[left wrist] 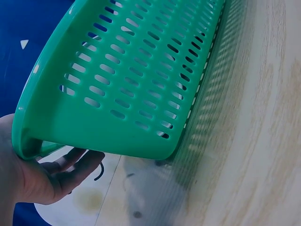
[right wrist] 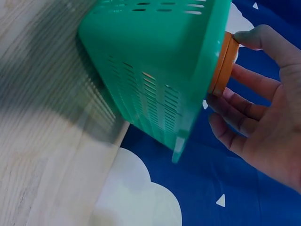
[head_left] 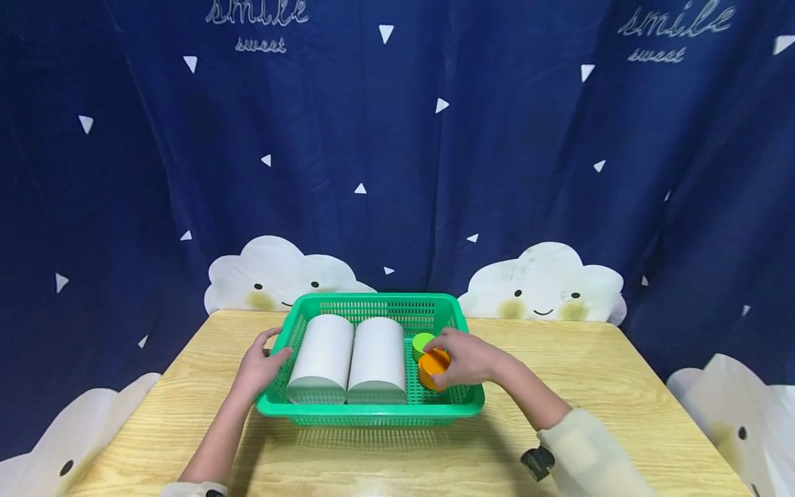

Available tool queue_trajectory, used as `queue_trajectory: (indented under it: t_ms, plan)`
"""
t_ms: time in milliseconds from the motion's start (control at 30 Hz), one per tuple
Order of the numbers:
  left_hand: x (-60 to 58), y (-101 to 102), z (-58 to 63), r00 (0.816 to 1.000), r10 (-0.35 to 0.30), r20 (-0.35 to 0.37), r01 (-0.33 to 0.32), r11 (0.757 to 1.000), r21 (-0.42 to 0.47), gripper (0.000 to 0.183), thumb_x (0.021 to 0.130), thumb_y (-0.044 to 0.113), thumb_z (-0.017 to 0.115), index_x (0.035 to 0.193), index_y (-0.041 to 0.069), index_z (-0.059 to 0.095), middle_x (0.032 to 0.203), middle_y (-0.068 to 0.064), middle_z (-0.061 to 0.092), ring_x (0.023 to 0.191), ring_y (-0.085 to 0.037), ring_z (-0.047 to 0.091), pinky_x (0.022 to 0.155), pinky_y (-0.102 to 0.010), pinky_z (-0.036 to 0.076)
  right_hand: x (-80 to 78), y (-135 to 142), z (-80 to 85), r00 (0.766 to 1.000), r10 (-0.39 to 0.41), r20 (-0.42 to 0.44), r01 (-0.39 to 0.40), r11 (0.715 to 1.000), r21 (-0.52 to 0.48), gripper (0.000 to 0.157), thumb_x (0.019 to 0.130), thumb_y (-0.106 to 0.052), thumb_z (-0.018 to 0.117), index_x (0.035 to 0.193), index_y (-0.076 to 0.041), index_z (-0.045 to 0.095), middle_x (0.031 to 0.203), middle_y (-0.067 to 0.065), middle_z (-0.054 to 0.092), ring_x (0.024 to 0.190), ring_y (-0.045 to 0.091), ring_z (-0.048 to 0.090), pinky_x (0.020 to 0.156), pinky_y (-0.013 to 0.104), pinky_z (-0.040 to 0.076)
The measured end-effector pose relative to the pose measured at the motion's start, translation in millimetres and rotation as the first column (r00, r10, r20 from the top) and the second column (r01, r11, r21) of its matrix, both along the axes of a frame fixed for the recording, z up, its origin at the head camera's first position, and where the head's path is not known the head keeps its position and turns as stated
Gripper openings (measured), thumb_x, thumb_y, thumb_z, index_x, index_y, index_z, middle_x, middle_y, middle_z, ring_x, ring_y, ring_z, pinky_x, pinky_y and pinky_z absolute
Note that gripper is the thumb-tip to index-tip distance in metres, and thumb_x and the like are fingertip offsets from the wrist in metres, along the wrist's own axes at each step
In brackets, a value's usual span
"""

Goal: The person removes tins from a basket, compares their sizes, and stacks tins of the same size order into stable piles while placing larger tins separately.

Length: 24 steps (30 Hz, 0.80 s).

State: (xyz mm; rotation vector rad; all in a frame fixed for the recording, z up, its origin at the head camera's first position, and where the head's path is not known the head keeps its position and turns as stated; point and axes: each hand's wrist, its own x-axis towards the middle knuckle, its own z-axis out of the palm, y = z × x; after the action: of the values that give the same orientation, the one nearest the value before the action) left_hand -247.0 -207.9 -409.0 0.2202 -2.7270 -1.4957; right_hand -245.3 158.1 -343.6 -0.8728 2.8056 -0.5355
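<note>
A green plastic basket (head_left: 373, 410) with slotted walls stands on the wooden table. My left hand (head_left: 261, 364) grips its left rim, the thumb over the edge and the fingers outside; in the left wrist view the fingers (left wrist: 77, 167) curl below the rim. At the basket's right end my right hand (head_left: 467, 357) pinches an orange round container (head_left: 428, 371) between thumb and fingers. Its orange edge (right wrist: 223, 66) shows above the rim in the right wrist view. Just behind it is a lime-green round container (head_left: 421, 343), partly covered by the right fingers.
Two large white cylinders (head_left: 321, 352) lie side by side in the left and middle of the basket. Wooden tabletop (head_left: 546, 352) stretches around it. A dark blue curtain (head_left: 397, 138) hangs behind, with white cloud shapes (head_left: 540, 283) along the table's back edge.
</note>
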Motion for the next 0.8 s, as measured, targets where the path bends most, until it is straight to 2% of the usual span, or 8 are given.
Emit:
queue_trajectory:
  t_ms: [400,667,800]
  plan:
    - [-1.1,-0.6,0.4,1.0,0.002,0.015,-0.002,0.999,0.032,0.057,0.096,0.025,0.049,0.145,0.006,0.026,0.124,-0.035,0.047,0.102,-0.043,0.057,0.067,-0.041,0.055,-4.0,17.7,10.6,0.996,-0.022,-0.091,0.015,0.997,-0.082,0.044,0.074,-0.026,0.07,0.114,-0.007,0.065,0.1,0.005,0.057,0.083,0.015,0.049,0.069,0.024,0.044]
    - [-2.3,-1.1,-2.7,1.0,0.0,0.014,-0.001,0.999,0.051,0.058,0.095,0.026,0.05,0.145,0.008,0.027,0.126,-0.036,0.045,0.105,-0.045,0.056,0.068,-0.042,0.055,-8.0,32.4,16.9,0.989,-0.082,-0.121,0.069,0.992,-0.109,0.044,0.075,-0.027,0.069,0.114,-0.008,0.065,0.103,0.007,0.058,0.085,0.016,0.051,0.072,0.027,0.047]
    - [-2.5,-2.7,-4.6,1.0,0.001,0.019,-0.002,0.999,0.051,0.058,0.095,0.027,0.05,0.145,0.009,0.026,0.131,-0.035,0.042,0.113,-0.047,0.05,0.073,-0.044,0.054,-11.3,40.4,18.1,0.983,-0.126,-0.13,0.109,0.985,-0.135,0.045,0.076,-0.027,0.069,0.115,-0.007,0.064,0.103,0.008,0.058,0.082,0.016,0.052,0.07,0.026,0.048]
